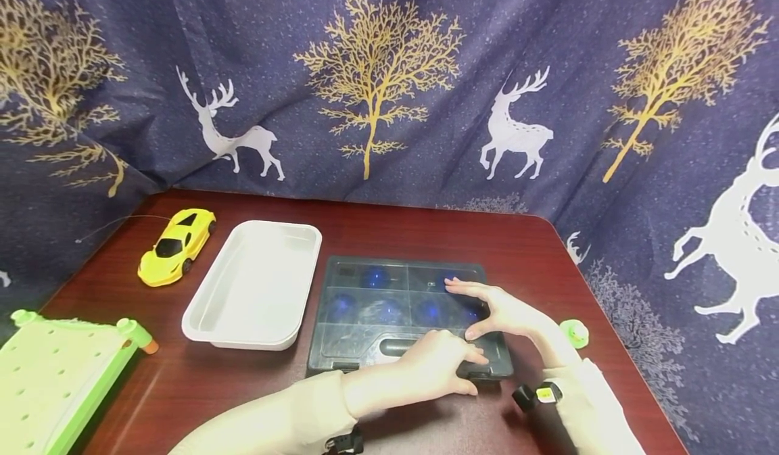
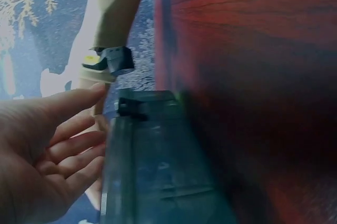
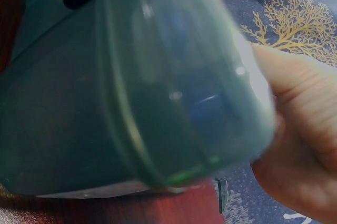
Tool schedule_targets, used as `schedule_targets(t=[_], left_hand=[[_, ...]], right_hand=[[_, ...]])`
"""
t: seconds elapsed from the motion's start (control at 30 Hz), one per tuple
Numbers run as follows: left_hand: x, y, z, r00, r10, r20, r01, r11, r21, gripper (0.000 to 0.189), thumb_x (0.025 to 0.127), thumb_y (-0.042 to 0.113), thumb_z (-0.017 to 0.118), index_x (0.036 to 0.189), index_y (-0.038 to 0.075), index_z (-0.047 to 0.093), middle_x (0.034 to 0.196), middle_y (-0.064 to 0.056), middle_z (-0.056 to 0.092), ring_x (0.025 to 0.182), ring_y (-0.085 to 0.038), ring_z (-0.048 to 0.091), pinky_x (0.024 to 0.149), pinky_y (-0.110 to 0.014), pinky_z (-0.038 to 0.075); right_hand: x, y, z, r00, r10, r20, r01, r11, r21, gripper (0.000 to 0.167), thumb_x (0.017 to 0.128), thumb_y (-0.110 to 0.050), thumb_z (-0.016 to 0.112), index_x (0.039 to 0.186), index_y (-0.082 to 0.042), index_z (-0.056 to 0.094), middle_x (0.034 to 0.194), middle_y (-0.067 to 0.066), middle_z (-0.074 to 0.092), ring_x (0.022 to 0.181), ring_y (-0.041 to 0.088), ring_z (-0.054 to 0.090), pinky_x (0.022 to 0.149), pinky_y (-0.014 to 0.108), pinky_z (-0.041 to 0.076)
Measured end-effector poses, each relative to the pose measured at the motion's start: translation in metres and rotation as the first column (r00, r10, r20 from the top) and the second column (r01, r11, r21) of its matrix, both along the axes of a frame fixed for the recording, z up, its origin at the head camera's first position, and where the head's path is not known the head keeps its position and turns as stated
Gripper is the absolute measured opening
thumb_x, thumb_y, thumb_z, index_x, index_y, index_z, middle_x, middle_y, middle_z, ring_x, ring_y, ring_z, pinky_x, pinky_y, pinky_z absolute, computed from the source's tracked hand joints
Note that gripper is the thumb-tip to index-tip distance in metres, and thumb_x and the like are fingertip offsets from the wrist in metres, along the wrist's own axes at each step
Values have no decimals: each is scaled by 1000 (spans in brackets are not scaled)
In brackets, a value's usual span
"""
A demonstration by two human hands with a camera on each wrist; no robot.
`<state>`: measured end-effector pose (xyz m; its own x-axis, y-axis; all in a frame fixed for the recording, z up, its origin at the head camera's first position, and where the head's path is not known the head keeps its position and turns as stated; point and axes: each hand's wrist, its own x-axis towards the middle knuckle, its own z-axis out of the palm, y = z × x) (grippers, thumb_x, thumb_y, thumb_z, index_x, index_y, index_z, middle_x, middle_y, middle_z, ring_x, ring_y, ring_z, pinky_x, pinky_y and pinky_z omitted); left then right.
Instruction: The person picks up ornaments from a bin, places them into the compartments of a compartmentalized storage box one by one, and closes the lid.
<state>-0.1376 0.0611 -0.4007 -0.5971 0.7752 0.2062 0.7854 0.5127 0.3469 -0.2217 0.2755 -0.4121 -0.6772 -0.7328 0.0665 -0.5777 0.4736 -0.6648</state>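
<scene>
A dark translucent plastic case point(image 1: 359, 350) with a lid, a front handle and latches lies flat on the table; several blue round shapes show through it. My left hand point(image 1: 435, 360) is over the case's front right part, near the front latch point(image 2: 129, 105), fingers loosely bent and holding nothing. On the right part of the lid, my right hand point(image 1: 502, 309) is spread, with fingers reaching toward the back and the thumb toward the front. In the right wrist view the case hides part of the right hand point(image 3: 305, 113).
Left of the case stands a white tray point(image 1: 201, 313). A yellow toy car point(image 1: 176, 247) sits farther left, with a green perforated plastic stand point(image 1: 61, 374) at the near left. Beyond the right wrist is a small green and white object point(image 1: 575, 333). A patterned cloth point(image 1: 414, 178) hangs behind the table.
</scene>
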Motion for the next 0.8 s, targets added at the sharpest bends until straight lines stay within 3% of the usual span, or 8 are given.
schedule_targets(t=[0.17,0.33,0.53,0.8], left_hand=[[1,5,-9,996,42,-83,-42,999,1,32,74,39,82,104,30,77,104,19,73,100,2,67,87,-17,53],[3,9,-10,990,96,-107,-99,995,-24,29,73,40,83,101,34,78,100,23,73,96,3,67,82,-17,54],[4,11,-9,981,148,-122,-154,987,-36,25,73,37,83,97,36,78,95,24,73,92,2,68,76,-17,54],[4,12,-11,977,175,-119,-176,984,6,25,71,34,84,95,34,79,91,23,73,89,2,68,75,-16,53]], right_hand=[[1,1,0,1000,-5,-1,5,1000,-3,81,73,-25,85,143,-6,48,151,15,43,144,12,34,112,22,30],[2,1,1,1000,-20,8,20,1000,16,82,73,-27,85,143,-8,49,152,12,43,143,5,32,113,29,32],[1,2,0,1000,-9,-19,9,1000,8,81,72,-25,86,142,-7,50,151,14,45,144,15,36,112,28,33],[2,1,1,1000,-13,-23,13,1000,8,80,72,-26,85,142,-8,50,151,13,44,143,23,37,112,27,33]])
